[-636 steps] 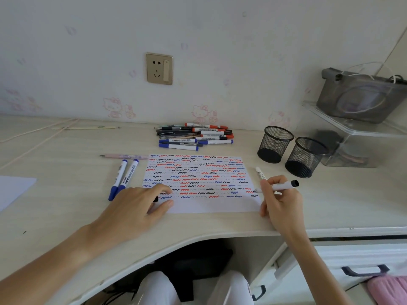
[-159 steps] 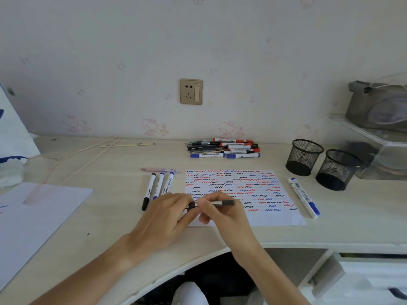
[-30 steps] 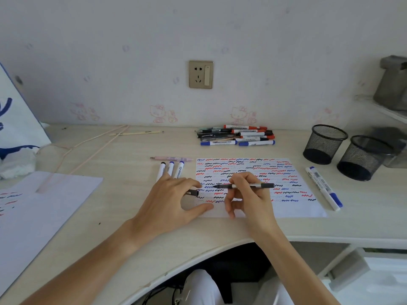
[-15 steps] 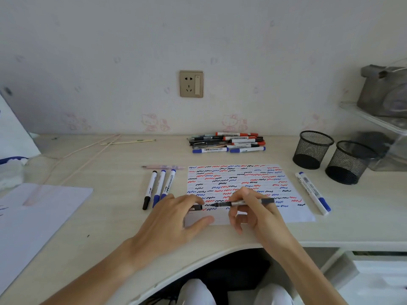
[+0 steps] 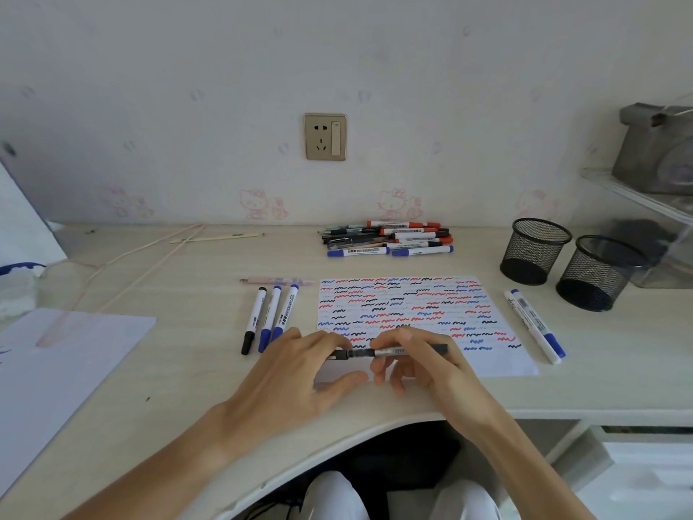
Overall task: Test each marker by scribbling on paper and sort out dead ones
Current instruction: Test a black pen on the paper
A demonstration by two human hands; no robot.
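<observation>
A pale bench [image 5: 180,373] runs along a wall with a socket [image 5: 324,137]. Both hands meet over the near edge of the paper [image 5: 412,313], which is covered in red, blue and black squiggles. The right hand [image 5: 423,364] pinches a black pen [image 5: 397,351], held level; the left hand [image 5: 300,373] grips the cap [image 5: 337,355] at the pen's left end. Three markers [image 5: 270,319] lie just left of the hands, one marker [image 5: 534,325] to their right. Beyond the hands lie the pile [image 5: 388,239] and, right of it, two mesh cups [image 5: 562,262].
</observation>
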